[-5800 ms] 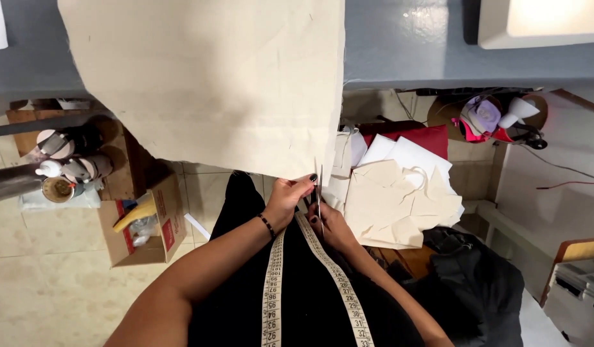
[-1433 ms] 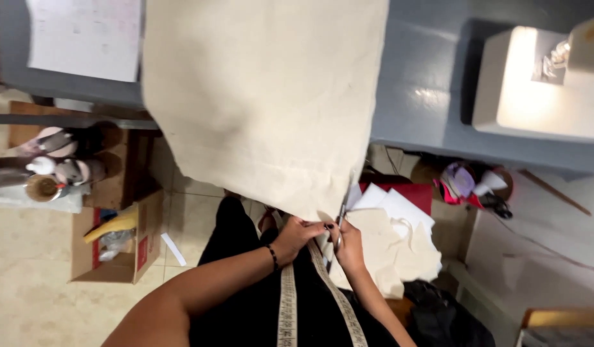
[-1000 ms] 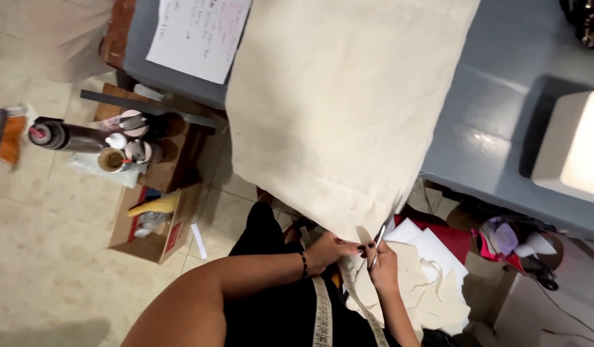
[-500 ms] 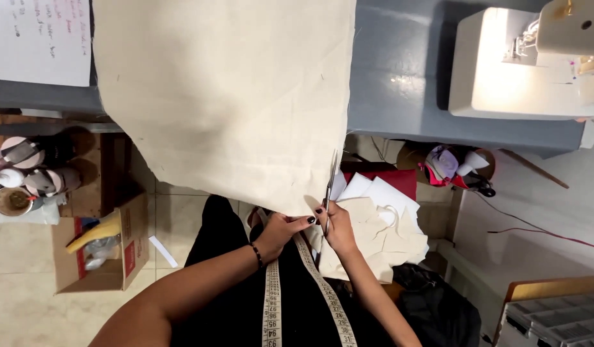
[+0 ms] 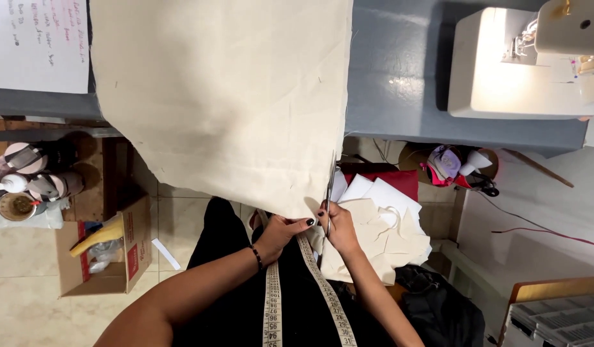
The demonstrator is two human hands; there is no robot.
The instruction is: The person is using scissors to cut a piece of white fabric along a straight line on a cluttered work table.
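Scissors [image 5: 329,186] have crept a little further up the beige fabric's [image 5: 226,103] right edge hanging off the grey table [image 5: 400,83], right hand [image 5: 339,225] clamped on their handles, left hand [image 5: 281,232] pinching the hem.

Bare forearms, no sleeves; dark nail polish on fingers [image 5: 310,222]; thin black bracelet [image 5: 256,257] behind left hand [image 5: 279,232]; black garment [image 5: 245,308]; measuring tape [image 5: 272,302] draped down front.
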